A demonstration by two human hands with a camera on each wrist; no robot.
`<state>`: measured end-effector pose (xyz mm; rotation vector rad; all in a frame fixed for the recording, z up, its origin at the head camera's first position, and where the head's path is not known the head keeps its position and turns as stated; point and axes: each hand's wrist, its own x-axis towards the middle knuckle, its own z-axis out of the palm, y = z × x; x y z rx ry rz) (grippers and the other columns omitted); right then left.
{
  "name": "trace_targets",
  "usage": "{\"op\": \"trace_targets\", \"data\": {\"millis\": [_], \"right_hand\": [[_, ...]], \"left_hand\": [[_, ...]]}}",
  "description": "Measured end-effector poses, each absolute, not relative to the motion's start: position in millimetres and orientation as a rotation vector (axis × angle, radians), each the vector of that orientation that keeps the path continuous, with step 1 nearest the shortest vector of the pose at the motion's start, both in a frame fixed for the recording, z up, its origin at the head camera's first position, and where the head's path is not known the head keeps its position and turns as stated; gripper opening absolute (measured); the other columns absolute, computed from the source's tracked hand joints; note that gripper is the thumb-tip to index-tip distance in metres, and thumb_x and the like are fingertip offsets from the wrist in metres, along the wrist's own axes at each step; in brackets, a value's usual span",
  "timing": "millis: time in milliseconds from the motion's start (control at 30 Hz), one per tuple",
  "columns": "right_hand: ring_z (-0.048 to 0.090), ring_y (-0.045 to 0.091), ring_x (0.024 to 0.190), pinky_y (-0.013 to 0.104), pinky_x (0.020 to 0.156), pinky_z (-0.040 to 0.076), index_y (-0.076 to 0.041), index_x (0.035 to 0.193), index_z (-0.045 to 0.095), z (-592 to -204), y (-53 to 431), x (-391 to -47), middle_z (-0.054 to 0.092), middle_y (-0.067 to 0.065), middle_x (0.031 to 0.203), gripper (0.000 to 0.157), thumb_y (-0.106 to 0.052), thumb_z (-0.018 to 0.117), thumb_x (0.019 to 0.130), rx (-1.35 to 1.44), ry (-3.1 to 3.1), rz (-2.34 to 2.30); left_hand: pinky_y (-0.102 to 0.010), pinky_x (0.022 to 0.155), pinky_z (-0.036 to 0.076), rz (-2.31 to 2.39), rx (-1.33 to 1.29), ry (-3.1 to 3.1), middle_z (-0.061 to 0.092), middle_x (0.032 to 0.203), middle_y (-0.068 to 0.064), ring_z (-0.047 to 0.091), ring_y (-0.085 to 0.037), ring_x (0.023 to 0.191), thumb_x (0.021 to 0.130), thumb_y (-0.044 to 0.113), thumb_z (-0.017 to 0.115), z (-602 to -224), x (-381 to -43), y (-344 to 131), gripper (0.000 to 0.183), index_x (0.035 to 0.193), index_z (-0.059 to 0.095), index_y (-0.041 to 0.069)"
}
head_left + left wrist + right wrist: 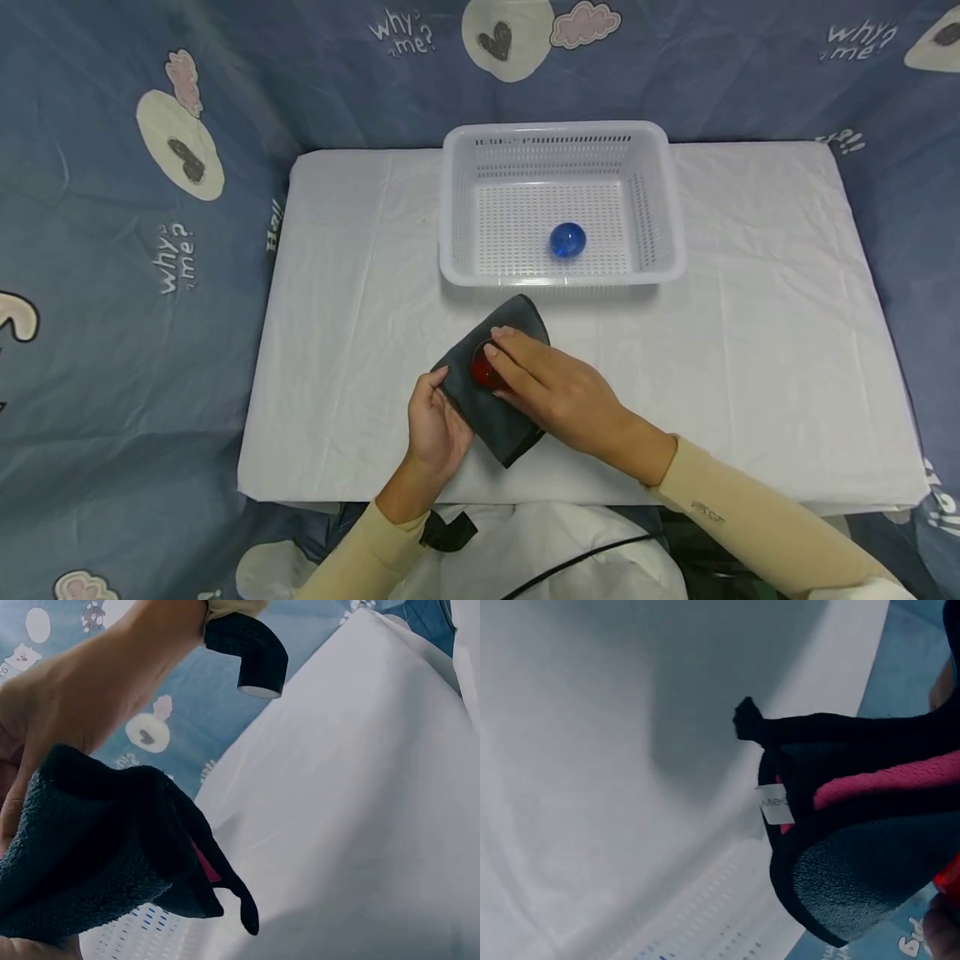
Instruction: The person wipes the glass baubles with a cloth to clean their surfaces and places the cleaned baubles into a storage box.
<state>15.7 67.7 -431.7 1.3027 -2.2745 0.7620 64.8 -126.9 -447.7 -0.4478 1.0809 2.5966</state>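
Note:
A folded dark grey-green cloth (504,429) is held above the table by my left hand (441,427), thumb on top along its left edge. On the cloth lies a glossy red ball (482,367), which the fingertips of my right hand (564,390) grip from above. In the right wrist view the cloth (847,877) shows a pink inner side (889,782) and a white label (775,804); only a sliver of the red ball (950,877) appears there. The left wrist view has the cloth's folded edges (97,847), with the ball hidden.
Behind the hands stands a white perforated plastic basket (562,280) with a clear blue ball (567,240) inside. White sheeting covers the table (780,350). Blue printed fabric (112,375) hangs around it. A black cable (577,560) crosses the person's lap.

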Motion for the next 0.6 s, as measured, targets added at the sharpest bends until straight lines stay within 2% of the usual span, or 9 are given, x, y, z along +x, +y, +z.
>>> {"op": "trace_targets", "data": {"millis": [133, 233, 367, 467, 600], "right_hand": [[0.065, 0.030, 0.125, 0.040, 0.097, 0.057, 0.006, 0.142, 0.059, -432.7, 68.1, 17.7, 0.064, 0.021, 0.139, 0.056, -0.035, 0.066, 0.105, 1.196, -2.341, 0.765], [0.073, 0.031, 0.109, 0.040, 0.087, 0.061, 0.009, 0.139, 0.059, -434.2, 69.1, 19.9, 0.068, 0.023, 0.131, 0.061, -0.042, 0.062, 0.106, 1.130, -2.410, 0.778], [0.076, 0.032, 0.090, 0.041, 0.076, 0.063, 0.012, 0.133, 0.062, -434.5, 69.7, 21.4, 0.074, 0.024, 0.116, 0.066, -0.048, 0.060, 0.105, 1.053, -2.483, 0.799], [0.073, 0.027, 0.074, 0.038, 0.066, 0.063, 0.013, 0.123, 0.066, -432.4, 69.6, 20.8, 0.075, 0.019, 0.094, 0.065, -0.050, 0.060, 0.105, 1.015, -2.524, 0.838], [0.060, 0.017, 0.058, 0.031, 0.053, 0.055, 0.005, 0.105, 0.067, -428.6, 69.4, 20.0, 0.066, 0.008, 0.072, 0.056, -0.051, 0.060, 0.105, 0.965, -2.601, 0.883]], "left_hand": [[-0.031, 0.117, 0.038, 2.584, -0.461, 1.101, 0.035, 0.160, -0.013, 0.036, -0.022, 0.149, 0.108, 0.027, 0.012, -449.1, 66.2, -126.2, 0.059, 0.159, 0.025, 0.000], [-0.031, 0.117, 0.037, 2.581, -0.466, 1.108, 0.035, 0.160, -0.012, 0.036, -0.021, 0.148, 0.108, 0.026, 0.012, -449.9, 66.9, -125.8, 0.059, 0.159, 0.025, -0.001], [-0.032, 0.117, 0.037, 2.561, -0.459, 1.132, 0.035, 0.160, -0.013, 0.037, -0.022, 0.148, 0.108, 0.027, 0.012, -450.9, 67.0, -125.6, 0.060, 0.159, 0.025, -0.003], [-0.032, 0.117, 0.037, 2.540, -0.454, 1.148, 0.033, 0.162, -0.014, 0.035, -0.023, 0.149, 0.107, 0.027, 0.012, -452.3, 67.9, -125.7, 0.061, 0.159, 0.024, -0.003], [-0.032, 0.116, 0.039, 2.523, -0.478, 1.154, 0.033, 0.162, -0.015, 0.034, -0.024, 0.149, 0.107, 0.027, 0.013, -453.4, 69.3, -125.4, 0.061, 0.159, 0.024, -0.003]]}}
